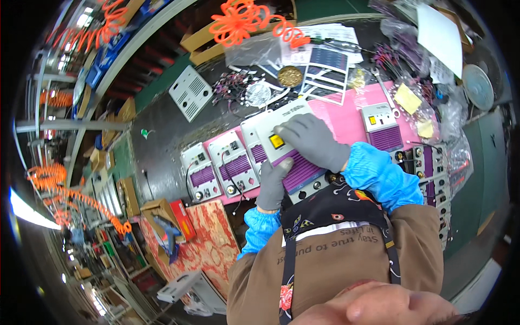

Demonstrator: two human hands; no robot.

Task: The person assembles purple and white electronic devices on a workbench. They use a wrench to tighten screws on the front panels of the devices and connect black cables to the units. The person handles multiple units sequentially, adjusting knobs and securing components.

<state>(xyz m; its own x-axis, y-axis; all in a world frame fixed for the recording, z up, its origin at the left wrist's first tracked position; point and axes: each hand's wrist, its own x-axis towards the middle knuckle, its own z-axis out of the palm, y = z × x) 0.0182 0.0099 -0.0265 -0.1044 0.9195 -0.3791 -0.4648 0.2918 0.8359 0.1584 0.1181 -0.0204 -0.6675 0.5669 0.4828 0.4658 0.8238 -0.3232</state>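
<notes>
A white metal box with a purple ribbed section point(304, 176) lies in front of me, tilted. My left hand point(272, 184), in a grey glove, grips its left edge with the thumb on top. Across the upper white face rests my right hand point(317, 142), also gloved, its fingers extended and touching the panel beside a yellow square piece point(277, 141). What lies beneath that palm is hidden. Just left, partly covered, is another white-and-purple unit point(250, 132). Two open-faced units, one point(233, 162) and the other point(201, 172), stand further left with loose black cables.
Pink sheeting point(346, 116) covers part of the dark bench. A finished-looking purple box point(382, 127), wrench point(383, 89) and stacked units point(430, 168) are at right. Beyond are a brass-coloured dish point(290, 76), wire bundles point(233, 86), a white panel point(190, 93) and an orange coiled hose point(238, 24).
</notes>
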